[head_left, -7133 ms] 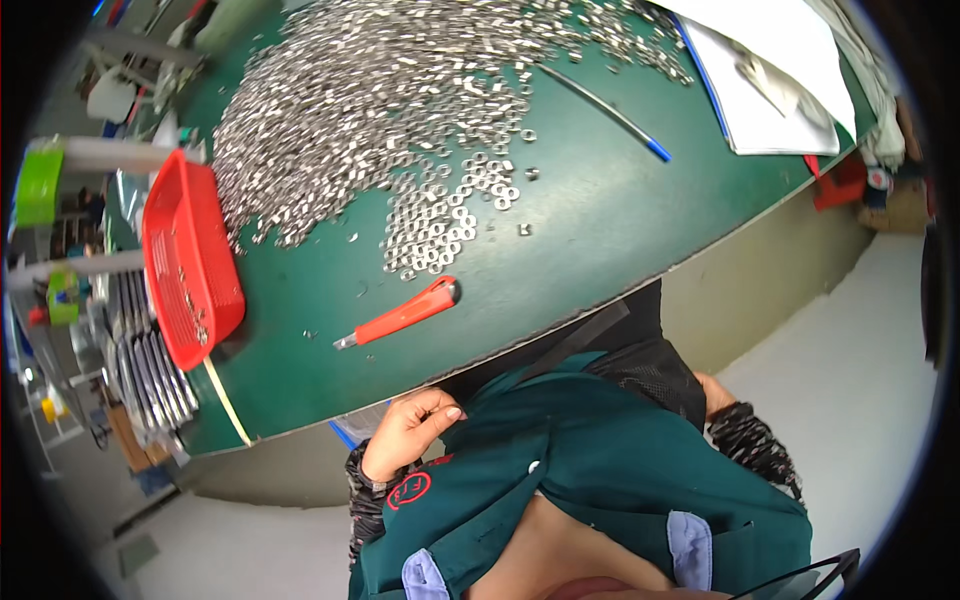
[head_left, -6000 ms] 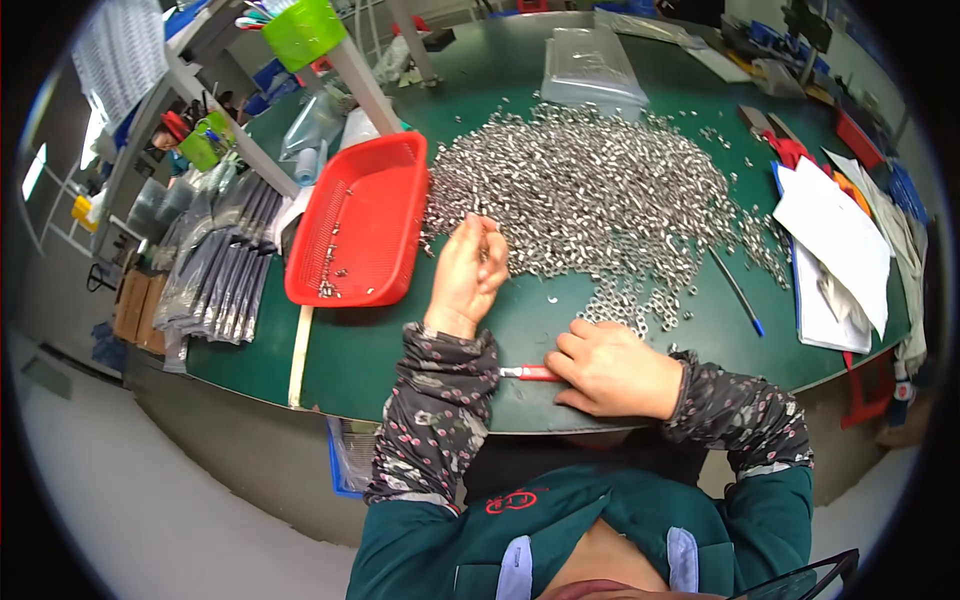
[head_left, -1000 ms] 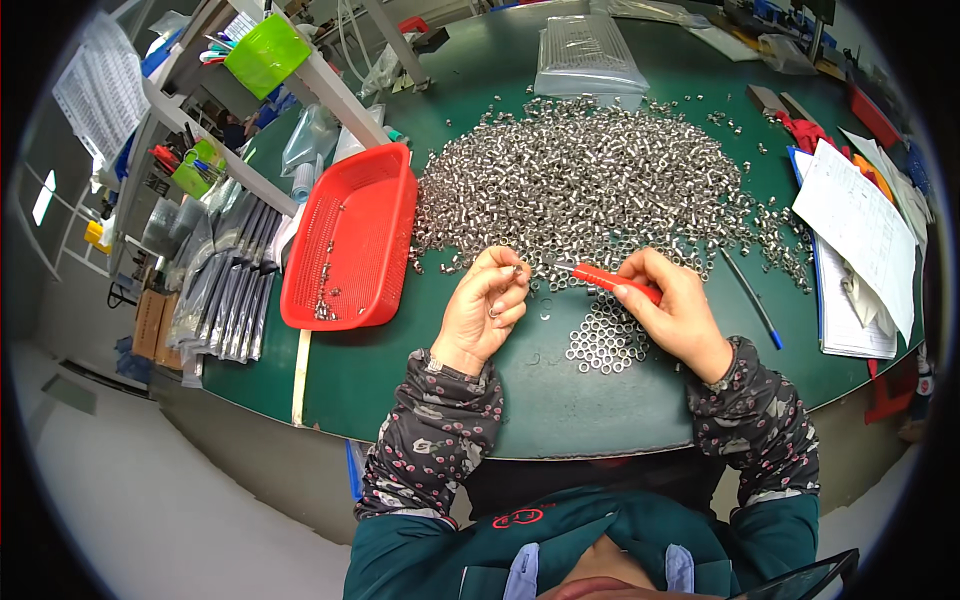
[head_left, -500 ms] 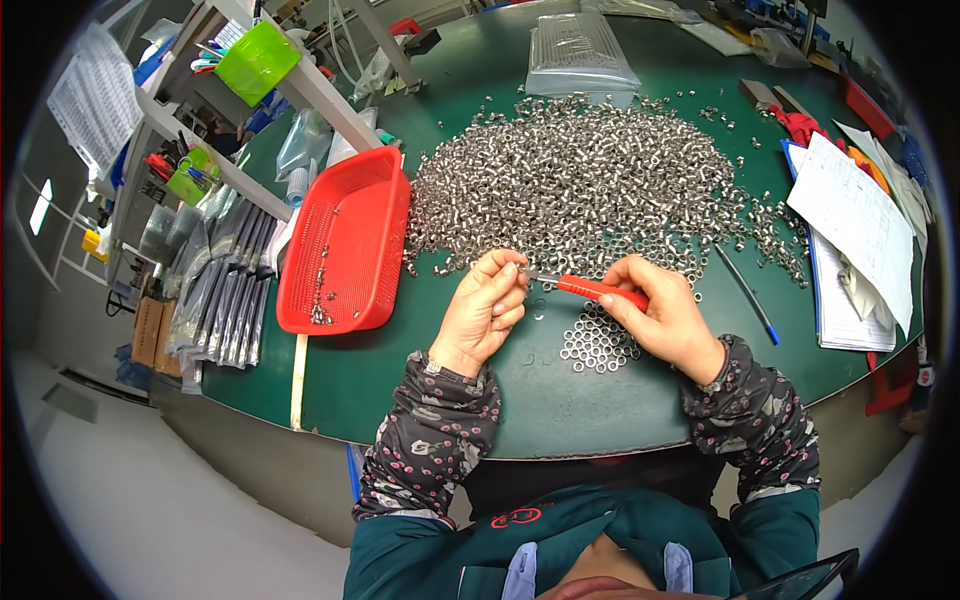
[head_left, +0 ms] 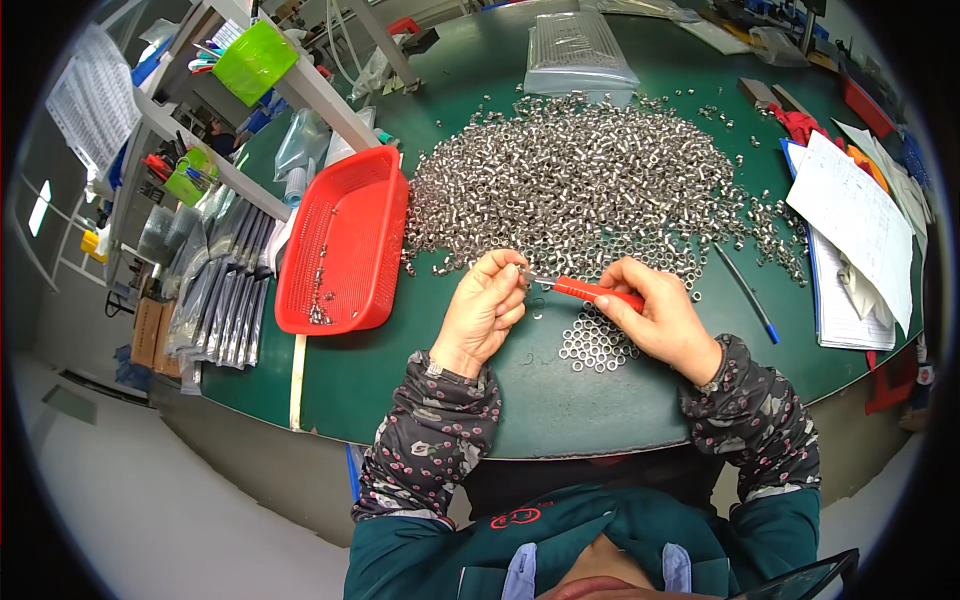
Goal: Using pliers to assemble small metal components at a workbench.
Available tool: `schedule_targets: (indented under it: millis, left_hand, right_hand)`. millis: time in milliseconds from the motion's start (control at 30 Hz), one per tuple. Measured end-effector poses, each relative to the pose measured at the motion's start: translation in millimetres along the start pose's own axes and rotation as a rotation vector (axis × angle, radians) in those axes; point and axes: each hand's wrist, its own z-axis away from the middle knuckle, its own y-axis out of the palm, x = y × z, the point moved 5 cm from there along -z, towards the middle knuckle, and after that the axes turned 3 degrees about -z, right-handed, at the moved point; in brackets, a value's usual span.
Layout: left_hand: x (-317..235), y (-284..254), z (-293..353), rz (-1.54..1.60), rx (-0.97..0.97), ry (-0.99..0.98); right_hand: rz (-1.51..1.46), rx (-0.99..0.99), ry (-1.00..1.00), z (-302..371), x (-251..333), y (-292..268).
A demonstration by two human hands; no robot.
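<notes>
Left hand (head_left: 482, 308) up, pinching one tiny metal piece (head_left: 523, 268); right hand (head_left: 665, 318) angles in, gripping one red knife (head_left: 580, 290)!

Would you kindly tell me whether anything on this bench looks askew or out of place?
Slightly: the white sheet at the right lies askew, not squared with the papers beneath it, and small metal pieces lie scattered beyond the main pile.
</notes>
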Motion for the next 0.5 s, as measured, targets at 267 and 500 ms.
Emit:
schedule_targets:
  millis: [267, 500]
  left_hand:
    - [-0.8, -1.1, 0.4, -0.085, -0.072, 0.056]
    - [1.6, -3.1, 0.0, -0.089, -0.073, 0.057]
  right_hand:
    - [0.032, 0.0, -0.011, -0.5, -0.5, 0.9]
    - [0.076, -0.016, -0.035, -0.3, 2.2, 0.4]
